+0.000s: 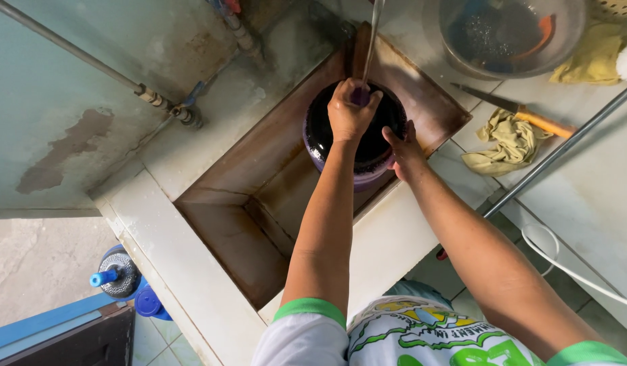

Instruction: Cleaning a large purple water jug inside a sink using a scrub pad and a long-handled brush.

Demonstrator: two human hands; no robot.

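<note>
A purple bucket (pixel 320 152) with a dark inside stands in the rust-stained sink (pixel 225 224). A thin stream of water (pixel 371 41) falls from above into it. My left hand (pixel 350 108) is closed over the middle of the bucket, right under the stream, gripping something small and purple that I cannot make out. My right hand (pixel 403 150) rests on the bucket's right rim with its fingers curled over the edge.
On the counter at the right lie a knife with a wooden handle (pixel 513 108), a crumpled yellow cloth (pixel 506 142) and a clear bowl (pixel 510 34). A metal rod (pixel 564 146) slants across. Pipes (pixel 164 102) run along the wall. Blue bottles (pixel 120 274) stand on the floor.
</note>
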